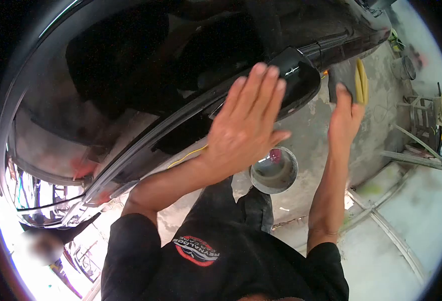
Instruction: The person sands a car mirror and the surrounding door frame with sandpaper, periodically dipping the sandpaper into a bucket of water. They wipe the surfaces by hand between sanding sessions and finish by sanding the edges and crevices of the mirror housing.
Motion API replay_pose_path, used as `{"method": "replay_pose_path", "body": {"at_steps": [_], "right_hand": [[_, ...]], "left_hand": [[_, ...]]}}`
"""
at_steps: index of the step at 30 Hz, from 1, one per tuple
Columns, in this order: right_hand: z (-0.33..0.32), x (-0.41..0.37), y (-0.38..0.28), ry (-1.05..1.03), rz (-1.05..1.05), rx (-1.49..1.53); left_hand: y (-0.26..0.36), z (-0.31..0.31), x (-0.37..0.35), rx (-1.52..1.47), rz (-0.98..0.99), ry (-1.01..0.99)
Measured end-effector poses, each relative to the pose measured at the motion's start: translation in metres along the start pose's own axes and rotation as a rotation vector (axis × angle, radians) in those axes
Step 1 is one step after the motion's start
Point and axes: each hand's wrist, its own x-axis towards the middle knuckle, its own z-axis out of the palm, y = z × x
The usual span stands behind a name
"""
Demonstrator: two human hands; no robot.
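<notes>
A glossy black car point(191, 50) spreads across the top of the view, with a rounded black side mirror point(303, 83) standing out from it. My left hand point(246, 120) is stretched flat, palm down, over the near end of the mirror; whether the palm touches it is hidden. Off to the right, my right hand point(345, 118) grips a folded sheet of sandpaper point(344, 79), dark grey on its face and yellow along the folded side. The thumb presses on the dark face, and the sheet is clear of the mirror.
Below the mirror a metal bucket point(274, 173) with greyish liquid and something pink stands on the concrete floor point(311, 145). A metal frame point(421, 113) and another bucket point(405, 67) are at the right. At lower left is another person point(73, 231), near the car's end.
</notes>
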Motion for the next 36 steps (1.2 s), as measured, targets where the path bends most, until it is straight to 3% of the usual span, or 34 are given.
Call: {"method": "replay_pose_path", "body": {"at_steps": [3, 6, 12, 18, 21, 24, 27, 28, 31, 32, 35, 36], "right_hand": [[-0.028, -0.033, 0.018, 0.195, 0.414, 0.06], [-0.041, -0.053, 0.024, 0.069, 0.4, 0.472], [-0.036, -0.078, 0.005, -0.007, 0.238, 0.374], [-0.015, -0.086, -0.017, -0.173, 0.274, 0.23], [0.003, -0.089, -0.036, -0.467, 0.06, 0.003], [0.035, -0.075, -0.024, -0.431, -0.388, -0.062], [0.035, -0.055, -0.033, -0.339, -0.406, -0.434], [0.029, -0.045, -0.031, -0.421, -0.025, -0.729], [0.02, -0.05, 0.001, -0.448, -0.425, -0.193], [0.019, -0.049, 0.01, -0.499, -0.523, -0.148], [0.027, -0.069, 0.006, -0.462, -0.683, -0.386], [0.033, -0.073, 0.002, -0.432, -0.861, -0.448]], "left_hand": [[0.024, 0.019, 0.047, 0.13, -0.04, 0.043], [0.038, 0.04, 0.069, 0.245, -0.063, 0.105], [0.02, 0.035, 0.013, 0.152, -0.047, 0.138], [-0.017, 0.07, -0.075, 0.098, -0.092, 0.271], [-0.015, 0.096, -0.094, 0.071, -0.14, 0.399], [-0.003, 0.111, -0.116, -0.02, -0.252, 0.454], [0.02, 0.118, -0.149, -0.179, -0.395, 0.433], [0.026, 0.124, -0.167, -0.197, -0.441, 0.406], [0.035, 0.146, -0.217, -0.248, -0.539, 0.292], [0.04, 0.156, -0.234, -0.268, -0.572, 0.247], [0.051, 0.187, -0.28, -0.351, -0.656, 0.118], [0.053, 0.195, -0.293, -0.366, -0.648, 0.098]]}}
